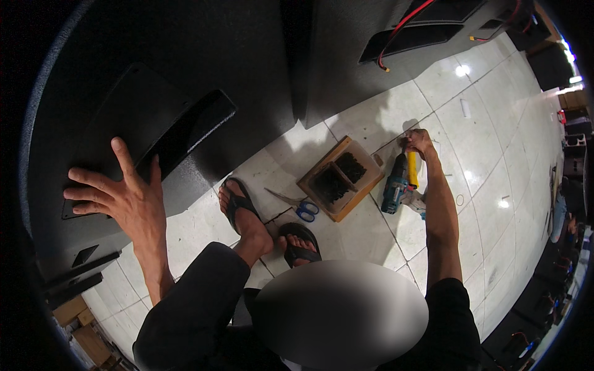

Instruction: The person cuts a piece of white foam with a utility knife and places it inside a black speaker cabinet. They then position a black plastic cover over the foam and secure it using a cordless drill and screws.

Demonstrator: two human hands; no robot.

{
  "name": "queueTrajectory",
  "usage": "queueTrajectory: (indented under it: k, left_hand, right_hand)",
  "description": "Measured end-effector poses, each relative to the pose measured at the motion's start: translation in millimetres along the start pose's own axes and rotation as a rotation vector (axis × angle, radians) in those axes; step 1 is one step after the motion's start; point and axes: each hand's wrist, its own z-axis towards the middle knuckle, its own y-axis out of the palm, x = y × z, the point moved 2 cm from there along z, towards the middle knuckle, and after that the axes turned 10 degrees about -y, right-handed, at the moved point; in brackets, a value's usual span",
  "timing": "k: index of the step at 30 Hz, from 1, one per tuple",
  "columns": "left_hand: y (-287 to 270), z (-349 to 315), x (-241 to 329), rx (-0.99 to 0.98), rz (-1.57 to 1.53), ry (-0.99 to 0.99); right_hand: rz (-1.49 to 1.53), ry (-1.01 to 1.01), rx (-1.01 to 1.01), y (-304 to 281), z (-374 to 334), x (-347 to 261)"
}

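Observation:
My left hand (127, 201) lies with fingers spread on the face of a large black cabinet (260, 62), beside its long recessed slot (198, 127). Out to the right, my right hand (419, 142) is closed low over the floor, at the upper end of a teal and black power drill (393, 188). A yellow, handle-like piece (413, 170) lies alongside the drill, just below my fingers. What those fingers grip is hidden. Left of the drill, a clear two-compartment box (349, 173) holds small dark pieces, perhaps screws. It rests on a wooden board (337, 216).
Blue-handled scissors (306, 211) lie between my sandalled feet and the box. A second black cabinet (383, 80) stands ahead, with a red and black cable (396, 34) hanging from it. A rubber band (460, 200) is on the tiled floor. Cardboard boxes (90, 343) are at lower left.

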Motion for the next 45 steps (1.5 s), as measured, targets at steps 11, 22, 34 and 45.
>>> queueTrajectory:
  k: [11, 22, 34, 45]
  left_hand:
    - [0, 0, 0, 0.006, -0.029, -0.004]
    - [0, -1, 2, 0.014, -0.027, -0.015]
    - [0, -1, 0, 0.010, -0.013, -0.008]
    - [0, 0, 0, 0.017, -0.005, -0.003]
  right_hand:
    - [-0.045, 0.105, 0.214, 4, -3, -9]
    - [-0.321, 0.022, 0.234, 4, 8, -7]
    - [-0.107, 0.024, 0.163, -5, 18, 9]
    - [-0.129, 0.025, 0.118, 0, 9, 0]
